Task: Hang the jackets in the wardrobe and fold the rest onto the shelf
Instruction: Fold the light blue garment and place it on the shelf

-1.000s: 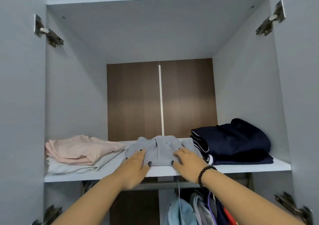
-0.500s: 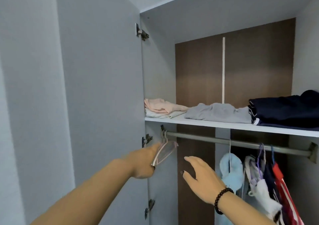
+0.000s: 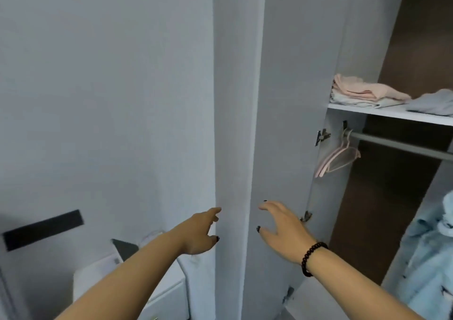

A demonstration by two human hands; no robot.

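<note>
Both hands reach empty toward the open wardrobe door (image 3: 239, 123), fingers spread and loose.

Left hand (image 3: 199, 234) hovers at the door's outer face, right hand (image 3: 282, 226), a dark bead bracelet (image 3: 311, 258) on its wrist, at its inner side; whether either touches the door I cannot tell. Inside, the white shelf (image 3: 382, 112) holds a pink folded garment (image 3: 362, 89) stacked on a white one (image 3: 355, 101), with a grey folded garment (image 3: 434, 104) just beside. Below, pink hangers (image 3: 338, 155) hang bare on the rail (image 3: 402, 145), and a light blue jacket (image 3: 431, 258) hangs at the right edge.
</note>
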